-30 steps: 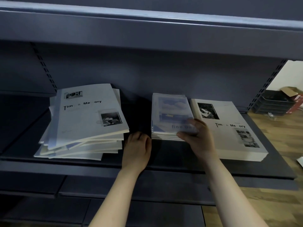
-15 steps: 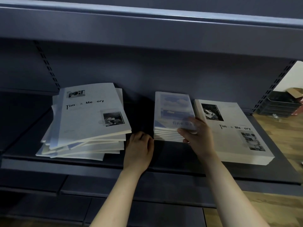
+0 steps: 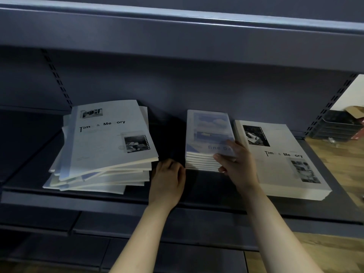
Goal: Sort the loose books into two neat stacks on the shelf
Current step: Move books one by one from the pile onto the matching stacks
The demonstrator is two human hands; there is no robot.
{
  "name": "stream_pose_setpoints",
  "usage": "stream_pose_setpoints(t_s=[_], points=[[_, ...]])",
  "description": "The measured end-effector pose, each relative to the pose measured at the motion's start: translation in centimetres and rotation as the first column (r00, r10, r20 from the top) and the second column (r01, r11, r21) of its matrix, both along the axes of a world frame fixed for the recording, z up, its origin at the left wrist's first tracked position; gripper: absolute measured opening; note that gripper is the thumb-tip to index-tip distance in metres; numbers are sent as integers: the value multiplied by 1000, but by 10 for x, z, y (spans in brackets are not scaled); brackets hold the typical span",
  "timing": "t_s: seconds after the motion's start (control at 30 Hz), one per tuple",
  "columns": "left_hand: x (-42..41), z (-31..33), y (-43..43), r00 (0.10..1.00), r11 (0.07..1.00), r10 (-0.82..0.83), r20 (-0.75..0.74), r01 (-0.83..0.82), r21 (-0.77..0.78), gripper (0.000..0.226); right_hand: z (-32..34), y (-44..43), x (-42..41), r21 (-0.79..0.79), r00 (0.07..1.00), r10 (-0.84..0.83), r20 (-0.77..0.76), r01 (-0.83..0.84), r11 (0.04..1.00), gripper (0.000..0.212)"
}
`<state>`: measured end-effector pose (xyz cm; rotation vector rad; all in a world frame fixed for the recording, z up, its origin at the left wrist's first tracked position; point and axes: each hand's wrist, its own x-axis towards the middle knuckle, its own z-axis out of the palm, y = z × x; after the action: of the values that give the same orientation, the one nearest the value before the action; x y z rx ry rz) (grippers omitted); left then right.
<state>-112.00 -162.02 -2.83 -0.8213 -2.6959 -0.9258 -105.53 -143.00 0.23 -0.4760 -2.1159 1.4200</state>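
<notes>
A messy pile of loose books [image 3: 102, 150] lies fanned out on the left of the dark shelf [image 3: 78, 198], topped by a white "Time & Memory" cover. In the middle stands a neat stack of small blue "fine Day" books [image 3: 208, 138]. Right of it sits a neat stack of large "Time & Memory" books [image 3: 283, 160]. My right hand [image 3: 236, 164] grips the front right corner of the small blue stack, fingers over its top cover and thumb at its front edge. My left hand [image 3: 167, 182] rests on the shelf between the pile and the blue stack, fingers curled, holding nothing.
A shelf board [image 3: 177, 36] overhangs closely above. The slotted back panel [image 3: 177, 91] closes the rear. Beyond the shelf's right end are a wooden floor [image 3: 338, 164], black stacked trays [image 3: 334, 125] and a cardboard box [image 3: 354, 113].
My right hand has settled the small blue stack a little and shifted its grip along the front right corner. My left hand stayed on the shelf between the piles.
</notes>
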Motion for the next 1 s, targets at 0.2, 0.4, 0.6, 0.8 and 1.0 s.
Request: stream_pose_setpoints(t_s=[0.2, 0.4, 0.6, 0.8, 1.0], points=[[2, 4, 0, 999, 999, -14, 48, 12, 36, 21, 0, -3, 3, 28, 1000, -26, -6, 26, 999, 44], [12, 12, -3, 997, 983, -53, 49, 43, 179, 19, -5, -11, 18, 265, 977, -210, -41, 213, 940, 41], [25, 39, -5, 992, 967, -103, -76, 117, 226, 17, -2, -27, 30, 375, 967, -207, -148, 249, 893, 27], [22, 79, -20, 968, 954, -68, -243, 134, 268, 28, -15, -34, 27, 398, 997, -81, 11, 70, 915, 15], [-7, 98, -63, 956, 968, 154, -251, -94, 235, 24, -27, -46, 23, 498, 995, 21, 102, -69, 864, 13]])
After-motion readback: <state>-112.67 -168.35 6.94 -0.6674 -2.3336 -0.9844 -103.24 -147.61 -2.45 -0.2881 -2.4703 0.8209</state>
